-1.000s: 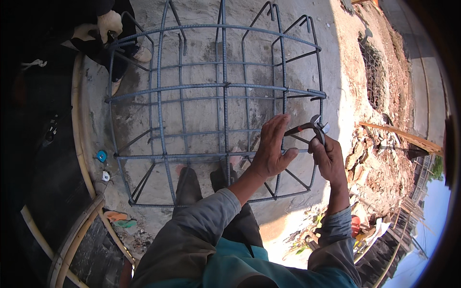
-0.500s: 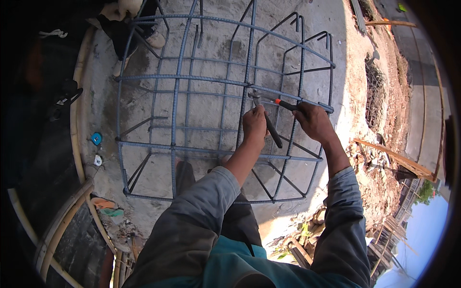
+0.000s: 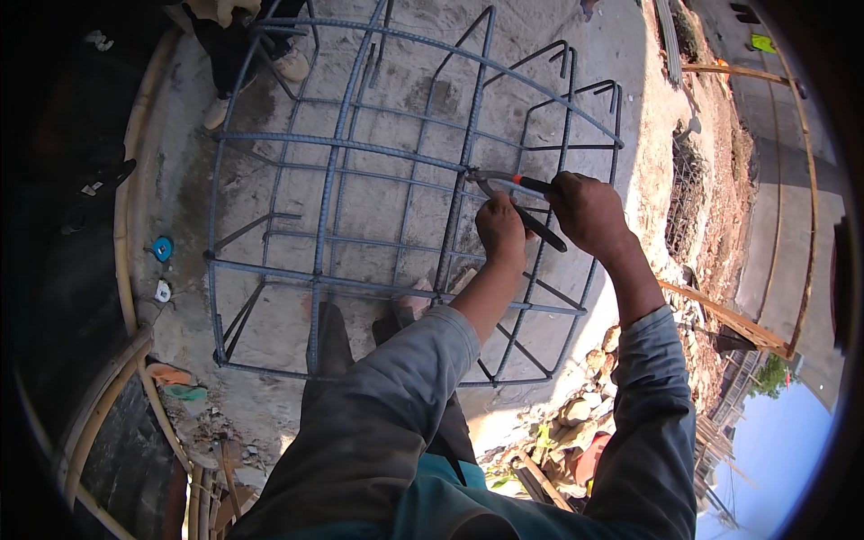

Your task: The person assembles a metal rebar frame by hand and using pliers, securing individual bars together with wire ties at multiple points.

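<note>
A pair of pincers (image 3: 500, 176) with black grips and an orange band has its jaws at a bar crossing in a rebar cage (image 3: 318, 274). My right hand (image 3: 589, 216) is wrapped round the upper handle. Closed on the lower handle near the jaws is my left hand (image 3: 502, 229); the black end of that handle sticks out beyond it. The handles stand apart. Whether tie wire sits in the jaws is too small to make out. The cage is made of ribbed bars with bent hook ends at the far right.
Another person's shoes (image 3: 292, 65) stand by the cage's far left corner. A blue tape measure (image 3: 162, 248) and orange and green sandals (image 3: 184, 391) lie at left, near bamboo poles (image 3: 123, 261). Rubble and a wooden plank (image 3: 729, 317) lie at right. My legs are at the cage's near side.
My hands and the pincers' handles have swung slightly right, the right hand closing further round its handle. The handles look closer together. The jaws stay at the same crossing; the view has shifted slightly.
</note>
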`<state>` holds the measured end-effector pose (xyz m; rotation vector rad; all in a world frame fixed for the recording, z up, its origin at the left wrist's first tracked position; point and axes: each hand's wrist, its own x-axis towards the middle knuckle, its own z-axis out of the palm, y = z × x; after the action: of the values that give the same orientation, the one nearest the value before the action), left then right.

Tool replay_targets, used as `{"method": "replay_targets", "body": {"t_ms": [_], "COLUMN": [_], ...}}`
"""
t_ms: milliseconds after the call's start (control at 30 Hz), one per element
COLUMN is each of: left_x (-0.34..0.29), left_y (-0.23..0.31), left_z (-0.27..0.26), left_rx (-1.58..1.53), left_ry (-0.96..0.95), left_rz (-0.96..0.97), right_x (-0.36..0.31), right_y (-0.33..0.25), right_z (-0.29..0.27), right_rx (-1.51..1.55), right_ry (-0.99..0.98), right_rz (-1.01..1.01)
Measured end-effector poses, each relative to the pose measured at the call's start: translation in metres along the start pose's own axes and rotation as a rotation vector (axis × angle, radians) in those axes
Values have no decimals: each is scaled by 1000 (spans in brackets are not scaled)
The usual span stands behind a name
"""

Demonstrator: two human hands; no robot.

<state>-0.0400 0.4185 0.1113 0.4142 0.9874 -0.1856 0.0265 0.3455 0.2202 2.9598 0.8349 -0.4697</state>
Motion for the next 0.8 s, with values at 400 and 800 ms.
{"method": "replay_targets", "body": {"t_ms": [400, 800], "left_x": [5, 7], "left_y": [14, 23], "left_z": [11, 32], "left_rx": [157, 167], "left_ry": [49, 168], "left_rz": [-7, -44], "right_x": [5, 41], "right_y": [23, -26], "right_z": [0, -49], "right_rx": [195, -235], "right_ry": [-180, -866], "right_rz": [183, 152]}}
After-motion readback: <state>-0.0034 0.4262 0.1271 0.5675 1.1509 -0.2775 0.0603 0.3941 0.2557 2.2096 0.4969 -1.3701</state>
